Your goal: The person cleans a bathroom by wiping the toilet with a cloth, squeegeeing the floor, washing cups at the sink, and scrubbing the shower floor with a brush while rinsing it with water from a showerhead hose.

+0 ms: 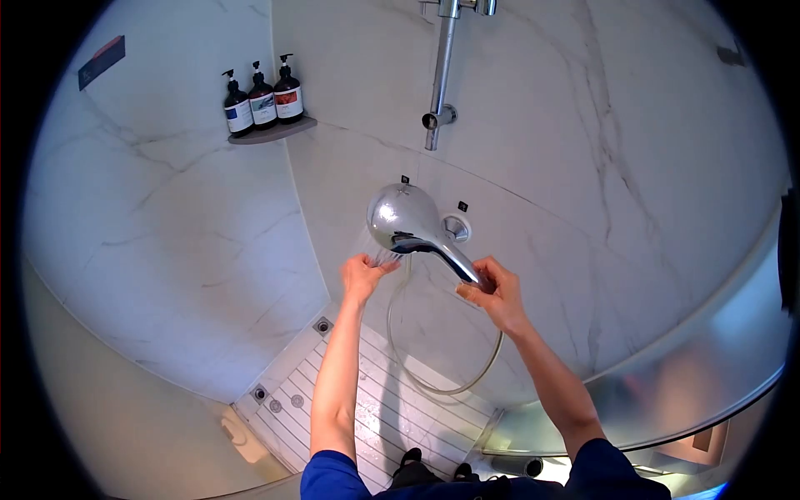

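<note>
A chrome shower head [404, 215] is held up in front of the marbled wall, its round back towards me. My right hand [497, 293] is wrapped round the lower end of its handle. Just below the head's face, my left hand [364, 273] reaches in, its fingers pointing right under the rim where thin streaks of water show. Those fingertips are partly blurred, and I see nothing held in them. A pale hose [391, 333] hangs in a loop beneath, between my forearms.
Three pump bottles [262, 100] stand on a corner shelf [273, 133] at upper left. A chrome rail [444, 67] with a bracket is on the wall above. Below are a slatted floor [379, 400] and my dark shoes. A curved glass panel [650, 392] is at right.
</note>
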A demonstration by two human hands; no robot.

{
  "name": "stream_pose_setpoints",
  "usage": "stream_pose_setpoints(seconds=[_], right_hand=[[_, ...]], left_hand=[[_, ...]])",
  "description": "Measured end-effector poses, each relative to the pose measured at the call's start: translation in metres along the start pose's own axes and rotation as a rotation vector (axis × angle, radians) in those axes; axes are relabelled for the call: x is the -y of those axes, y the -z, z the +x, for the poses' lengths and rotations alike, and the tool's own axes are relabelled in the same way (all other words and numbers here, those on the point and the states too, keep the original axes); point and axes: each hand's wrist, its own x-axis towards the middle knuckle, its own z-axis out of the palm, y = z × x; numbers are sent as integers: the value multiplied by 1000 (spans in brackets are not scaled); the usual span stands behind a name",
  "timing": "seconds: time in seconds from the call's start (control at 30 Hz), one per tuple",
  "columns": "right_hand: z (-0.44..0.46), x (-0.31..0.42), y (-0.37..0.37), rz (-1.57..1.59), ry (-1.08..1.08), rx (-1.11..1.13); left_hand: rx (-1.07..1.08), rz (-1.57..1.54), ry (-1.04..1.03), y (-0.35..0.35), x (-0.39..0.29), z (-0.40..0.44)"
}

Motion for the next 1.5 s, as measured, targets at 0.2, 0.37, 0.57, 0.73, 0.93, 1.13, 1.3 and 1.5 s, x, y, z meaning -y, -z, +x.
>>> stream_pose_setpoints(seconds=[0.2,0.37,0.57,0.73,0.93,1.13,1.3,1.5], right_hand=[[-8,-1,2,-43,-70,-54],[-14,-4,0,-51,-51,122],[19,27,22,-239,171,-198],[100,118,57,-387,450,-501],[147,194,77,-297,494,-506],[79,111,64,-82,48,-100],[-1,-31,30,357,-164,-151],[-32,-117,-2,640,-302,-121]], left_hand=[[59,-210,-126,-9,6,7],[84,-183,-795,-45,78,62],[520,295,9,-2,10,27],[279,-58,-266,6,-7,31],[250,215,-415,-17,-40,48],[199,114,-290,-33,-28,40],[13,111,-278,-46,-21,28],[62,49,-53,-45,-17,28]])
